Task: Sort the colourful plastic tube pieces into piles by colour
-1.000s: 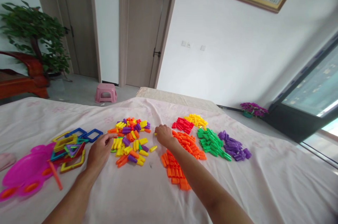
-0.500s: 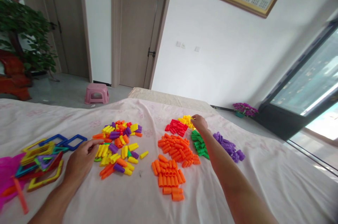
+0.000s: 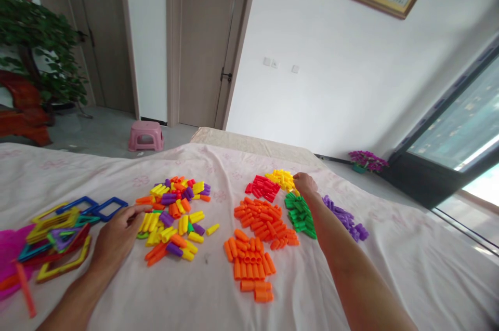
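My left hand (image 3: 119, 229) rests at the left edge of a mixed pile of plastic building pegs (image 3: 167, 232) in yellow, orange, purple and green. Its index finger stretches toward the pile, and I see nothing held in it. Farther out, my right hand (image 3: 306, 184) is beside a heap of yellow pegs (image 3: 281, 179), with its fingers curled closed; whatever they may hold is hidden. Close by lie red pegs (image 3: 263, 188), green pegs (image 3: 300, 214) and purple pegs (image 3: 345, 218). Orange pegs (image 3: 259, 216) spread nearer to me, some lined up in rows (image 3: 248, 268).
Colourful magnetic frame tiles (image 3: 64, 235) and a pink tray-like piece (image 3: 13, 253) lie at the left on the flowered cloth (image 3: 187, 300). Beyond the cloth's far edge stand a pink stool (image 3: 146, 136) and a pot of purple flowers (image 3: 368, 160).
My right hand has drawn slightly right, away from the yellow heap. My left hand stays by the mixed pile. The view has shifted a little.
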{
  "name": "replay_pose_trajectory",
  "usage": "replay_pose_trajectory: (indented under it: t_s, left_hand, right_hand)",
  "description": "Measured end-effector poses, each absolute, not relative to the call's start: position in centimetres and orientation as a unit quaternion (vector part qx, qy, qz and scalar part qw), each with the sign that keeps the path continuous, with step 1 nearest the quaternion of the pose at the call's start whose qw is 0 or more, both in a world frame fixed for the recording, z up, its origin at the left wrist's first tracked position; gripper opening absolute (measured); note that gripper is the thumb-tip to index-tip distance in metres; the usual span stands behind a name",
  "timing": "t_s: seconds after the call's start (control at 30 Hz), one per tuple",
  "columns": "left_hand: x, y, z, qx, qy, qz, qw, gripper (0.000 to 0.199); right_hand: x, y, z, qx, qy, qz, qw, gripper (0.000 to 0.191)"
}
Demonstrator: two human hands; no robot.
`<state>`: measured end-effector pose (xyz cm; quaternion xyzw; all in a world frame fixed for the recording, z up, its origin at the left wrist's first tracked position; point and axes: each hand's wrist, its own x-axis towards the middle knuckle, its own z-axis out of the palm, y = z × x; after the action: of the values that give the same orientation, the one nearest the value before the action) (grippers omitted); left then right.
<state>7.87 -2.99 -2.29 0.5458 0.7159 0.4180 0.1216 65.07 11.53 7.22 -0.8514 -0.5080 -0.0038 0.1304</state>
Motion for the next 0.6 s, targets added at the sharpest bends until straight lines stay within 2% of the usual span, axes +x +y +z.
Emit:
replay_pose_trajectory:
  t_s: [0.13,0.2,0.27,0.43,0.6]
  left_hand:
    - [8.1,-3.1,-2.0,0.519,0.726,0.431,0.130,0.035]
    - [8.2,-3.2,-1.7,0.508,0.728,0.441,0.130,0.036]
    - [8.3,-3.3,-1.5,0.503,0.726,0.449,0.133,0.036]
    - [8.4,-3.2,-1.7,0.503,0.711,0.468,0.148,0.035]
    - [8.3,-3.0,-1.9,0.506,0.699,0.478,0.166,0.037]
  right_hand:
    - [61.9,10.6,8.3,-0.791,-0.577,0.005,0.204,0.033]
    - [58.5,9.5,8.6,-0.719,-0.648,0.044,0.245,0.028]
    - [54.0,7.9,8.7,-0.639,-0.722,0.095,0.250,0.024]
    - [42.8,2.1,8.4,-0.465,-0.849,0.201,0.147,0.021]
    - [37.6,-0.7,7.4,-0.429,-0.892,0.139,0.017,0.025]
